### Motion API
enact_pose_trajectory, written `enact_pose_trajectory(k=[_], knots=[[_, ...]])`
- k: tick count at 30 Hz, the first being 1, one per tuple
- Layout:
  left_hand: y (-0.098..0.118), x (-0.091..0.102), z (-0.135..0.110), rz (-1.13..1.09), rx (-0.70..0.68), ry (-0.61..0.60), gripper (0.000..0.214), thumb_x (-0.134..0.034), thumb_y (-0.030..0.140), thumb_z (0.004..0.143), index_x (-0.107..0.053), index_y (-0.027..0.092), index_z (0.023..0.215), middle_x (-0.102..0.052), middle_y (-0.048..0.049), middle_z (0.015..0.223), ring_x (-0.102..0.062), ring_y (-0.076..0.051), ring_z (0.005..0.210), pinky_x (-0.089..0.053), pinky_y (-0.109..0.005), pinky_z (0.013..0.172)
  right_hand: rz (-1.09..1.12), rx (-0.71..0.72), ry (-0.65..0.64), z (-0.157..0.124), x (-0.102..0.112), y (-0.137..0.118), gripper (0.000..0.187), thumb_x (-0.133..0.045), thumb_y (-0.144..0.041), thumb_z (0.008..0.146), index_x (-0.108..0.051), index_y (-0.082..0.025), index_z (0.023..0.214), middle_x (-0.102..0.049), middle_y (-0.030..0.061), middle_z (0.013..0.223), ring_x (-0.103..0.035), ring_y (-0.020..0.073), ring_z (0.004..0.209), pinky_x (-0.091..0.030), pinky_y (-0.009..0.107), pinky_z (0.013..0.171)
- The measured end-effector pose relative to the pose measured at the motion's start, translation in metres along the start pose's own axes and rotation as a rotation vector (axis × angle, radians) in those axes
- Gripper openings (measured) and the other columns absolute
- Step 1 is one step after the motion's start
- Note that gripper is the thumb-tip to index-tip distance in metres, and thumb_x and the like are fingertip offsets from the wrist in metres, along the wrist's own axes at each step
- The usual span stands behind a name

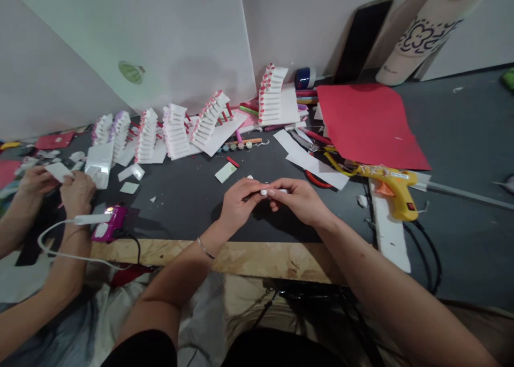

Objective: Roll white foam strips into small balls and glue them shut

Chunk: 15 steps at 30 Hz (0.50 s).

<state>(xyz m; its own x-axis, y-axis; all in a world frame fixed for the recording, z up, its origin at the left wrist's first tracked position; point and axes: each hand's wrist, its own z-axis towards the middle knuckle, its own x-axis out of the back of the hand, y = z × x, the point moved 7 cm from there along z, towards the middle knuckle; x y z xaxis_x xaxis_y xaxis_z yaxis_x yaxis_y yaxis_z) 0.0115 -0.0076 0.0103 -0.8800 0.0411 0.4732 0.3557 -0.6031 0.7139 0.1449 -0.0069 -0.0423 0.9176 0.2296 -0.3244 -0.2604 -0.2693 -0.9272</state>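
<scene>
Pinched by both hands in the head view, a small white piece (pixel 264 192) is held between the left hand (pixel 237 202) and the right hand (pixel 297 200), whose fingers are closed and brought together over the dark tabletop (pixel 180 206), near its wooden front edge (pixel 257 254). More white is seen under the right thumb; whether it belongs to the same piece cannot be told.

Just beyond the left hand, a pale rectangular block (pixel 226 172) is laid flat, with a short red stick (pixel 232 162) near its far corner. Farther back, white ribbed models (pixel 176 129) with coloured tips are lined up towards the wall (pixel 193 40). Beyond the right hand, red-handled scissors (pixel 319 181) are partly covered by white paper strips (pixel 317 163). On the right, a yellow glue gun (pixel 395 190) is placed near a red sheet (pixel 371 123), with a white foam strip (pixel 389 233) lying partly beneath it. At the back, a dark phone (pixel 361 43) is leaned near a white bottle (pixel 431 32).

On the left, a white card (pixel 59 171) is held by a co-worker's hands (pixel 78 195), and a purple power adapter (pixel 109 225) is set nearby.
</scene>
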Motion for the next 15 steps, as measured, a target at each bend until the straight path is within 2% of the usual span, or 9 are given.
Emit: enact_pose_trajectory(k=[6,12,15], knots=[[0.0,0.002,0.001,0.021,0.06,0.013,0.011,-0.064,0.024,0.088,-0.073,0.022,0.093,-0.071,-0.0019,0.082,-0.063,-0.01,0.065,-0.052,-0.022,0.061,-0.015,-0.036,0.035,0.001,0.004,0.001,0.031,-0.077,-0.046,0.066,-0.068,-0.018,0.073,-0.067,-0.0011,0.065,-0.057,0.0084,0.051,-0.051,0.024,0.054],[0.007,-0.002,-0.001,0.3,-0.067,-0.087,0.017,-0.055,0.021,0.093,-0.071,0.019,0.1,-0.071,-0.0047,0.09,-0.066,-0.014,0.083,-0.055,-0.025,0.075,-0.258,0.022,0.134,-0.003,0.008,-0.006,0.026,-0.073,-0.045,0.07,-0.07,-0.02,0.073,-0.063,-0.0019,0.054,-0.057,0.0111,0.048,-0.046,0.024,0.049],[0.008,-0.009,-0.008,0.473,-0.143,-0.132,0.022,-0.048,0.021,0.096,-0.068,0.018,0.106,-0.07,-0.0054,0.092,-0.066,-0.015,0.084,-0.054,-0.025,0.075,-0.311,0.013,0.169,-0.004,0.008,-0.005,0.026,-0.072,-0.046,0.07,-0.069,-0.02,0.073,-0.063,-0.0016,0.053,-0.058,0.0125,0.047,-0.046,0.025,0.049]])
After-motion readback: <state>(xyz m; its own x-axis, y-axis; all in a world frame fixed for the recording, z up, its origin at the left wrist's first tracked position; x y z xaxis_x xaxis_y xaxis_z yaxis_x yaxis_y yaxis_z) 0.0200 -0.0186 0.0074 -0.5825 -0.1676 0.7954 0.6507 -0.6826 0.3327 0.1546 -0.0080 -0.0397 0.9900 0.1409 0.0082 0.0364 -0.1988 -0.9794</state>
